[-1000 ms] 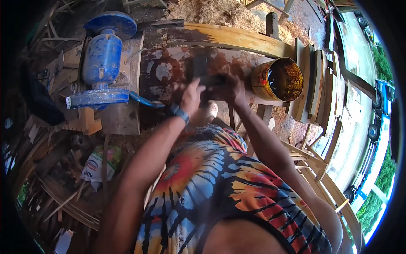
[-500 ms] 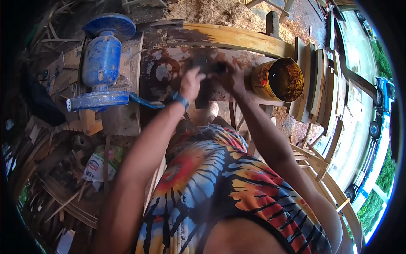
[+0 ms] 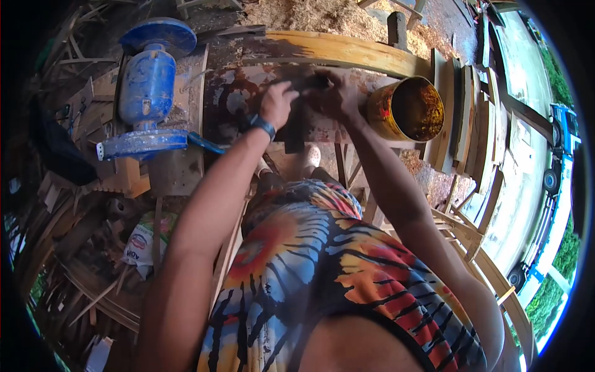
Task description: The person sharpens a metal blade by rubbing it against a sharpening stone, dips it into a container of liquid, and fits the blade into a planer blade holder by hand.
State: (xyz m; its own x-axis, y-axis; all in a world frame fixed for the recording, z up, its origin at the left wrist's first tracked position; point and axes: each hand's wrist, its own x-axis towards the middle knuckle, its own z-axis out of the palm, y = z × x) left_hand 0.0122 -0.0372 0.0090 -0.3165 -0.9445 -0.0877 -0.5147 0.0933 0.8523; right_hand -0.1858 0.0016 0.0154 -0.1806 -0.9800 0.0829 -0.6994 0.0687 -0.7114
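My left hand point(image 3: 277, 104), with a dark band on its wrist, is over the stained bench top point(image 3: 232, 102), its fingers apart and nothing seen in them. My right hand point(image 3: 338, 96) is closed round a dark thing that is too blurred to make out. Between and below the hands, a dark flat strip point(image 3: 295, 135) lies across the bench top and reaches its near edge. To the right of my right hand stands an open yellow bucket point(image 3: 385, 113), stained dark brown inside.
A blue machine point(image 3: 147, 90) stands left of the bench top. Behind it runs a long, partly stained wooden beam point(image 3: 353, 51). Planks point(image 3: 466, 121) are stacked beyond the bucket. A blue and white truck point(image 3: 555, 204) is outside at the right.
My left hand has shifted slightly up and left, its fingers now more clearly apart. My right hand has moved slightly left and up, still round the dark thing.
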